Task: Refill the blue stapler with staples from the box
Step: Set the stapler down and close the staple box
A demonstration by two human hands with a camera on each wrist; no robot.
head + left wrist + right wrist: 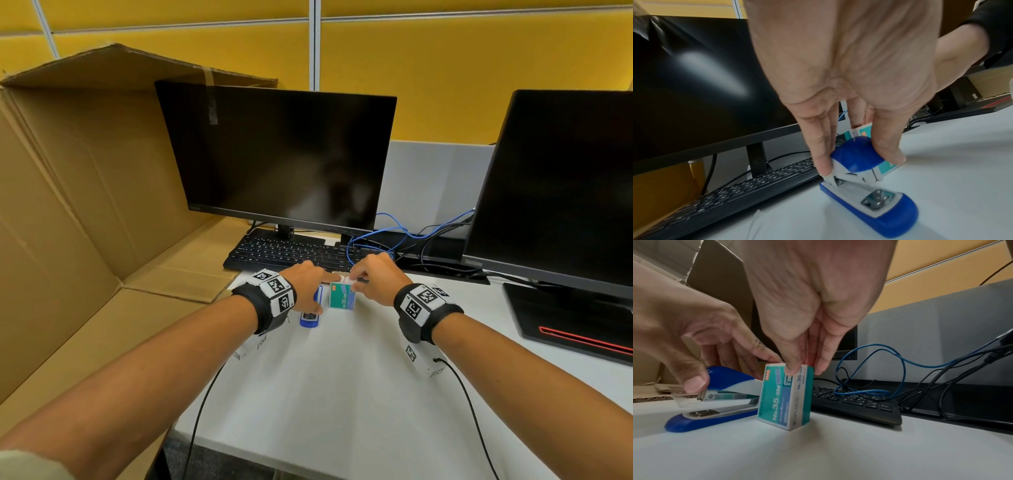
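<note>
Blue stapler (pixel 869 191) sits on the white tabletop (pixel 342 394) in front of the person, w/ its blue-and-white top arm raised off the base so the metal anvil plate shows. Staple box (pixel 785 395), teal w/ "No.35-5M" print, stands upright on its end just beside the stapler on the right; in the right wrist view the stapler's rear end runs behind the box, contact there can't be told.

Left hand (pixel 305 284) is over the stapler: thumb on the nose of the top arm, fingers down the far side of it, and its forefinger stretched across to the top of the box. So it's clamped on the stapler's upper arm. Right hand (pixel 375 279) comes down on the box from above, thumb pressed to the near upper face and fingertips (pixel 819 368) down the far upper edge, pinching the top end. In the head view a pale flap or tray end shows at the box top between the 2 hands; whether it's open can't be told.

Behind them: black keyboard (pixel 291 253), dark monitor (pixel 284 157), looped blue cable (pixel 869 369) w/ black leads. 2nd monitor (pixel 561 181) at right. Big cardboard box (pixel 85 192) lying open at left, yellow partition wall (pixel 445 68) at back.
</note>
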